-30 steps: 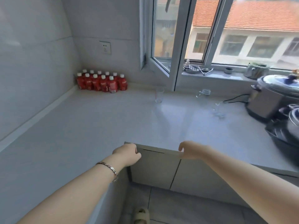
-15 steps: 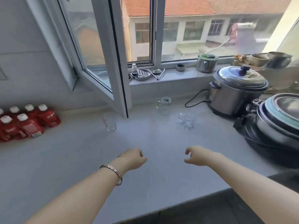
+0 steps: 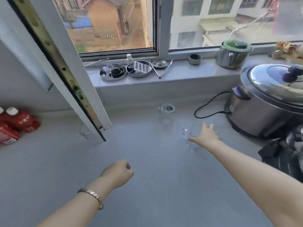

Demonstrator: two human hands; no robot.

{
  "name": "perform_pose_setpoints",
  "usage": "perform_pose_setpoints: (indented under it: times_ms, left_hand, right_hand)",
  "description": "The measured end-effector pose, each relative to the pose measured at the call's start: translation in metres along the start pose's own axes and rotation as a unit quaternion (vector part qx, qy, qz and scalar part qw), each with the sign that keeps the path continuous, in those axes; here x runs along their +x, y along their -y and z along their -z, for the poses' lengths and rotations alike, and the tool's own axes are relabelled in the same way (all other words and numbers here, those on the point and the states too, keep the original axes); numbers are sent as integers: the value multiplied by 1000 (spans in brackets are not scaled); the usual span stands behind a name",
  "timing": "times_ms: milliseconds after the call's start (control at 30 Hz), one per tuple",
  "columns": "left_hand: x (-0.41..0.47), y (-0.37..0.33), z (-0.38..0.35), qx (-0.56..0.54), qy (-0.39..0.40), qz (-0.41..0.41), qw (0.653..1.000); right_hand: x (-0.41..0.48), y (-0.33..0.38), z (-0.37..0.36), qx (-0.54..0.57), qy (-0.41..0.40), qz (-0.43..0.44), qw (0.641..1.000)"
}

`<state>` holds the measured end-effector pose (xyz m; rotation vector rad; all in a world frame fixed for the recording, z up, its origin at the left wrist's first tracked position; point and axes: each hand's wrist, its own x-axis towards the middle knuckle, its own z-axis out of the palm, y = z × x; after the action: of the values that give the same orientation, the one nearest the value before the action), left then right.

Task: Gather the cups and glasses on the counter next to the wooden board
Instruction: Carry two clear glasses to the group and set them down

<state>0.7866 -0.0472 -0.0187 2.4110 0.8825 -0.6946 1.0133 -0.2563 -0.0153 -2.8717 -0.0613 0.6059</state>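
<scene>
A: The right hand (image 3: 205,136) was stretched well out over the grey worktop (image 3: 147,185), fingers spread, laid over a clear handled cup (image 3: 188,134). Whether it had actually closed on the glass, I couldn't tell: the palm hid the rim.

B: And the left hand (image 3: 118,175)?

A: Nearer the body, loosely curled into a soft fist, holding nothing, hovering above bare worktop. A metal bracelet (image 3: 91,196) sat on that wrist.

B: Any other glassware near those hands?

A: Just beyond the right hand, toward the window, stood a small clear jug (image 3: 166,114), upright, apart from the cup. Farther left of both hands, a clear tumbler with red markings (image 3: 86,133) stood half hidden behind the edge of the open window sash (image 3: 65,71).

B: What was on the right hand's far side?

A: A steel cooker (image 3: 262,112) with a domed lid, close to the cup but not touching it, its black cord (image 3: 208,107) looping across the worktop between cooker and jug. Dark pans (image 3: 287,154) crowded the edge nearer the forearm.

B: And out to the left?

A: Red bottles with white caps (image 3: 18,123), well apart from the left hand, against the wall. Beyond everything, the sill (image 3: 180,74) carried metal dishes (image 3: 126,71), tongs (image 3: 164,70) and a steel pot (image 3: 233,55).
</scene>
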Motion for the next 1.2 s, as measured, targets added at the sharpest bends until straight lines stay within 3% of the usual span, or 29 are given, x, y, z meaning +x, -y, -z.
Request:
perform_pose_setpoints:
  times_ms: [167,300,500,633,733,800,933,1067,1200]
  left_hand:
    - [13,-2,1,-21,-4,47,999]
    - [29,-31,6,-15,-17,38,999]
    - [92,-115,35,-35,-99,-59,993]
    - [145,-171,60,-36,-144,-126,981]
    - [176,-192,68,-2,-119,-133,984]
    - [185,-198,68,20,-93,-126,987]
    - [182,-199,64,36,-111,-103,988]
    - [152,-186,49,107,-185,-103,971]
    - [108,-158,38,65,-280,-103,952]
  right_hand:
    - [32,6,-11,-3,34,14,999]
    - [38,-2,-9,5,49,85,995]
    - [57,-9,24,-16,56,225,973]
    - [76,-10,39,3,36,248,968]
    - [87,-12,41,17,44,247,968]
    - [92,-15,39,9,57,243,968]
    - [96,-20,33,-16,74,252,965]
    - [92,-20,32,-25,90,258,962]
    - [73,-15,37,-50,91,289,952]
